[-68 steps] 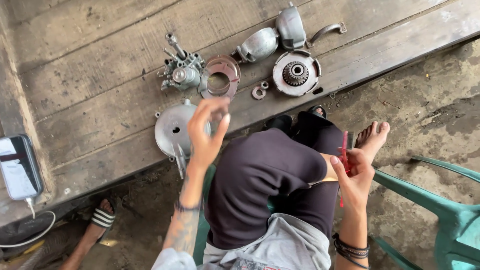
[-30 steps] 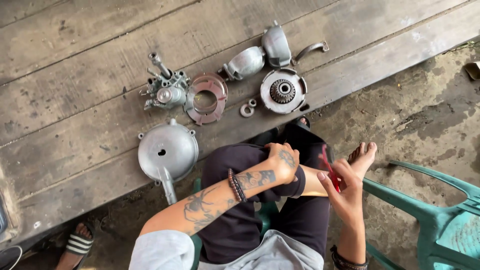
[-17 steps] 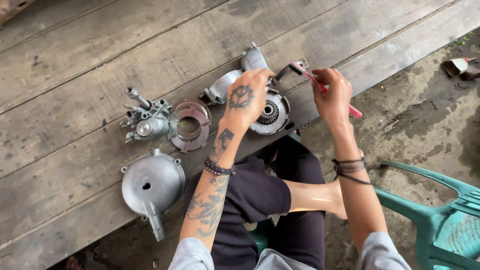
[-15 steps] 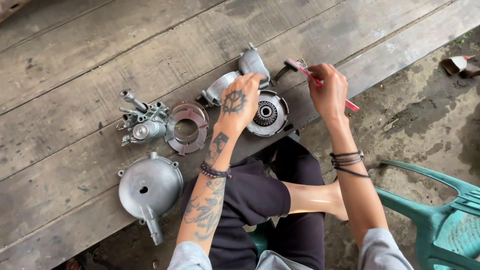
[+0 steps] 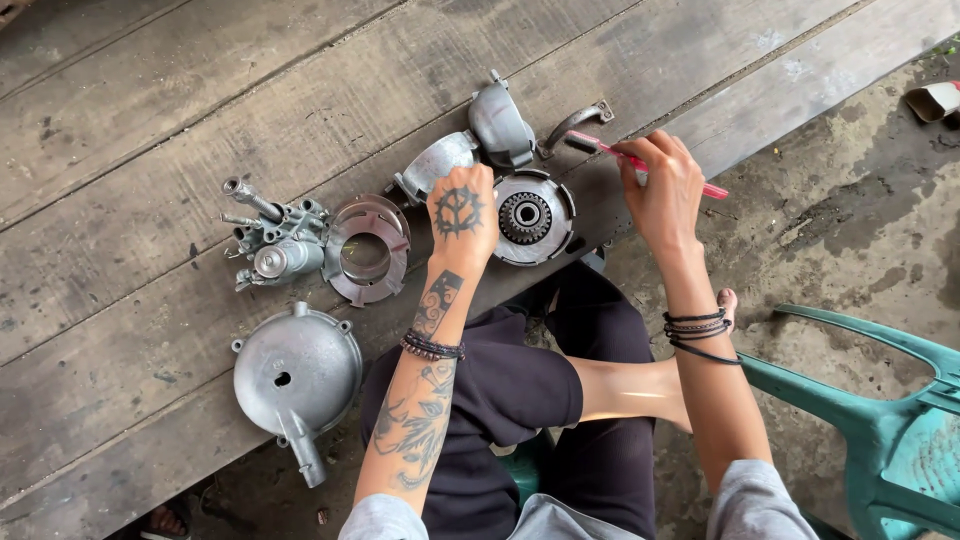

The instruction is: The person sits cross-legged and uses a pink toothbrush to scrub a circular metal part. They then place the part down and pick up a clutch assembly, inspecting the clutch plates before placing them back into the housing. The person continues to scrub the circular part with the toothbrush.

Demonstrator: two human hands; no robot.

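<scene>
My left hand (image 5: 462,212) rests on the wooden planks, its fingers down at the left edge of a round clutch part with a toothed hub (image 5: 533,216). My right hand (image 5: 664,186) is closed around a pink toothbrush (image 5: 640,162) and holds it just right of that part, bristle end pointing left toward a curved metal lever (image 5: 574,122). Two silver housings (image 5: 470,145) lie behind the clutch part.
On the wooden platform (image 5: 150,120) lie a carburettor (image 5: 272,246), a rusty ring plate (image 5: 367,250) and a round grey engine cover (image 5: 296,372). A green plastic chair (image 5: 880,420) stands at the right on bare ground. My crossed legs sit below the parts.
Both hands rose from my lap to the parts. The left hand settled beside the clutch part, and the right hand brought the toothbrush up next to it. The view shifted slightly.
</scene>
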